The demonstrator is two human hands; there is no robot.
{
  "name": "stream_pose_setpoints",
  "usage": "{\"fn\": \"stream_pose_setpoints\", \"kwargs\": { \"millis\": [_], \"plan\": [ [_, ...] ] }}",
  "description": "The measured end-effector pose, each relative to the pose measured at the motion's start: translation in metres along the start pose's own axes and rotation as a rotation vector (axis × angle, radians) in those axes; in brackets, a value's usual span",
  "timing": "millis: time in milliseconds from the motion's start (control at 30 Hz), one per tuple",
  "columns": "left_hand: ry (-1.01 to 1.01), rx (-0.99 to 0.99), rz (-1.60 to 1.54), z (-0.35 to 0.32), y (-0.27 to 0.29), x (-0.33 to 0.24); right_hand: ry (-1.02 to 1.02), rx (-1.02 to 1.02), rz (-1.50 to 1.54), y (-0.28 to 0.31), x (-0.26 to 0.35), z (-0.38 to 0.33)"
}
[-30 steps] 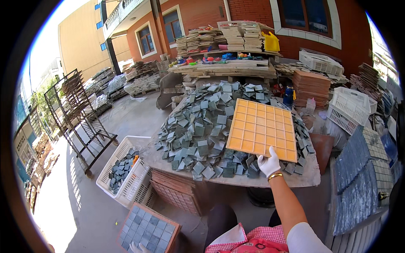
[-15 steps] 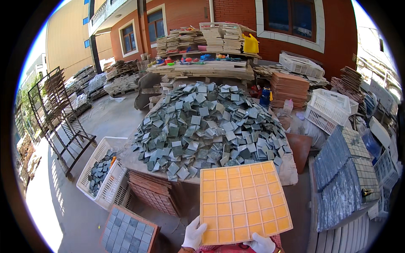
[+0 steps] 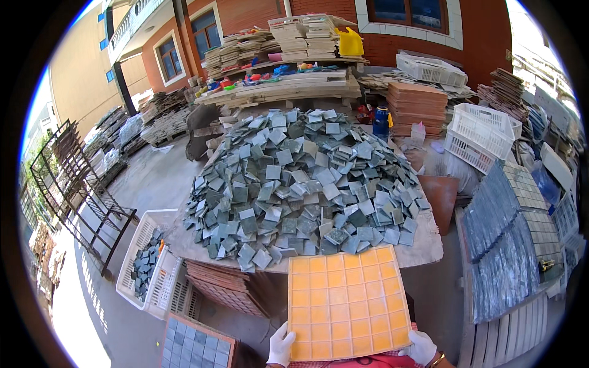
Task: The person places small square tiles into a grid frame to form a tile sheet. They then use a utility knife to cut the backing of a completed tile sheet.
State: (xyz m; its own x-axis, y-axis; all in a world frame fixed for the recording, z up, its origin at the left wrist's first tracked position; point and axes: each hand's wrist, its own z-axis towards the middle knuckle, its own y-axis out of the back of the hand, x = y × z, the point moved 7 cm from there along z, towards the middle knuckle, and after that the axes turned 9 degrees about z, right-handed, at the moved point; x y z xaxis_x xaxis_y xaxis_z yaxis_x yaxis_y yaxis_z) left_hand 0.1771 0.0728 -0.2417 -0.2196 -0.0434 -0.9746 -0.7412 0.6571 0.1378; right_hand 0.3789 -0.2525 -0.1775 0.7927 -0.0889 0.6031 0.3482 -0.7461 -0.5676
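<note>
Both hands are on the yellow grid tray (image 3: 348, 305), bottom center of frame. Left hand (image 3: 280, 345), white glove, grips the tray's lower left edge, thumb side against the rim. Right hand (image 3: 421, 348), also gloved, grips the lower right corner; its fingers are partly hidden. Gold bracelet (image 3: 437, 360) on the right wrist. Tray's gridded face is toward the camera, pale ribs between square yellow cells. Its top edge overlaps the table (image 3: 423, 248) front in view; can't tell if they touch.

Big heap of loose grey-green square tiles (image 3: 307, 184) covers most of the table, mid-frame. Lower left: reddish tray (image 3: 234, 351) with grey tiles set in rows, cut off by the frame bottom. Just above it, stack of reddish-brown trays (image 3: 224, 288), leaning, and beside that a white plastic crate (image 3: 165, 279) part-filled with dark tile pieces (image 3: 146, 267).

Right side: stacked grey tile sheets (image 3: 497, 227) on a slatted pallet (image 3: 509, 334). Upper right: white crates (image 3: 481, 132), brick-red stack (image 3: 417, 109), blue bottle (image 3: 381, 121). Left edge: dark metal rack (image 3: 80, 184).
</note>
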Motion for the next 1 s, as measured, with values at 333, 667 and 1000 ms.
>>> {"fn": "stream_pose_setpoints", "kwargs": {
  "millis": [333,667,1000],
  "plan": [
    [-0.505,-0.287,1.075,0.116,0.029,-0.136,0.529,-0.097,-1.412,-0.073,0.14,0.111],
    [-0.497,-0.525,0.885,0.238,-0.053,-0.167,1.362,-0.389,-1.708,-0.246,0.247,0.335],
    [-0.579,-0.427,0.35,0.271,-0.081,-0.18,1.38,-0.059,-1.736,-0.26,0.216,0.319]
  ]
}}
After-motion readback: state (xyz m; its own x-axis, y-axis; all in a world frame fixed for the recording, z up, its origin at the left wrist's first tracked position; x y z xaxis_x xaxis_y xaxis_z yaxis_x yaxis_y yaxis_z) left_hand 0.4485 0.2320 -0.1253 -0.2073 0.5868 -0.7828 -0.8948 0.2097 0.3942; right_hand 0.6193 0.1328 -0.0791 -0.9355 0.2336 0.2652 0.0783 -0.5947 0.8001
